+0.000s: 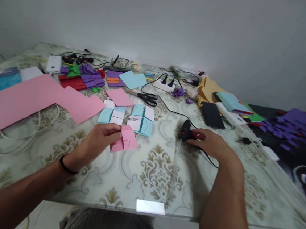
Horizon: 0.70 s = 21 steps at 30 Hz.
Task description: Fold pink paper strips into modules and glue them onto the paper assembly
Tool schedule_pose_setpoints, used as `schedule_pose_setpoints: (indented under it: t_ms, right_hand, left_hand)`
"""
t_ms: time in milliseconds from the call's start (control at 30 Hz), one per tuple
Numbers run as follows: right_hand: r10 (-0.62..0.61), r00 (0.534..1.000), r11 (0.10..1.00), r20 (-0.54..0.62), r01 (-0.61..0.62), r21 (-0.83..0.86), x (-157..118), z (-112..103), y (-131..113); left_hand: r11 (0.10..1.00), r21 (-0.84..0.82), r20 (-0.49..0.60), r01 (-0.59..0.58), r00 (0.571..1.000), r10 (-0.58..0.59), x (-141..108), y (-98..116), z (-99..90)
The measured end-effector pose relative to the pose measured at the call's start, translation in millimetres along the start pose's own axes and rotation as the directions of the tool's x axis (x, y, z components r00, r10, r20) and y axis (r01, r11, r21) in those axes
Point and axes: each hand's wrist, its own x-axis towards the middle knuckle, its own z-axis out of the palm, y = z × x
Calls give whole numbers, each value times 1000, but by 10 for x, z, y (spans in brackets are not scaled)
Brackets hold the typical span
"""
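A folded pink paper piece (129, 138) is pinched between the thumb and fingers of my left hand (103, 138), just above the patterned tablecloth. My right hand (207, 142) has its fingers around a black glue gun (185, 130), whose cord trails over the cloth. Behind my left hand lie two folded squares of light blue and pale pink paper, one at the left (111, 115) and one at the right (145, 124). A plain pink sheet (119, 97) overlaps the left square.
Black-handled scissors (147, 98) lie behind the folded squares. A white power strip (163, 85) with plugs stands farther back. Large pink sheets (34, 98) cover the left side. At the right are a black phone (213, 115) and purple paper pieces (291, 125).
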Motion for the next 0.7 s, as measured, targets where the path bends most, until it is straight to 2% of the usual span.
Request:
schedule_pose_setpoints:
  t_ms: [100, 133, 200, 233, 300, 367, 400, 433, 533, 700]
  right_hand:
    - [-54, 994, 998, -98, 56, 17, -123, -90, -223]
    - [-99, 985, 994, -139, 105, 35, -187, -121, -360]
    - [-231, 962, 965, -143, 245, 96, -333, -164, -710]
    - [-352, 928, 905, -118, 370, 209, -404, -170, -902]
    - [-584, 812, 746, 5, 535, 398, -520, -149, -1256]
    - [-709, 692, 639, 140, 545, 543, -579, -88, -1500]
    - [-722, 675, 610, 152, 518, 599, -588, -48, -1567]
    - [-711, 686, 605, 154, 485, 632, -585, -4, -1599]
    - [-638, 761, 589, 119, 382, 712, -543, 120, -1557]
    - [-493, 867, 456, 66, 193, 869, -507, 301, -1481]
  left_hand:
    - [1000, 29, -1, 8, 1000, -8, -18, 27, 6]
    - [999, 40, 13, 13, 1000, -14, -26, 36, 8]
    - [998, 54, 67, 19, 998, -23, -43, 48, 11]
    - [998, 57, 101, 17, 995, -22, -51, 50, 13]
    - [998, 63, 162, 5, 987, -15, -62, 48, 13]
    - [998, 65, 186, 3, 982, -15, -64, 37, 12]
    - [998, 63, 187, 8, 982, -20, -62, 29, 10]
    - [998, 57, 183, 16, 983, -27, -59, 21, 9]
    - [999, 13, 155, 40, 987, -41, -46, -3, 9]
    - [998, -39, 114, 52, 992, -47, -22, -29, 21]
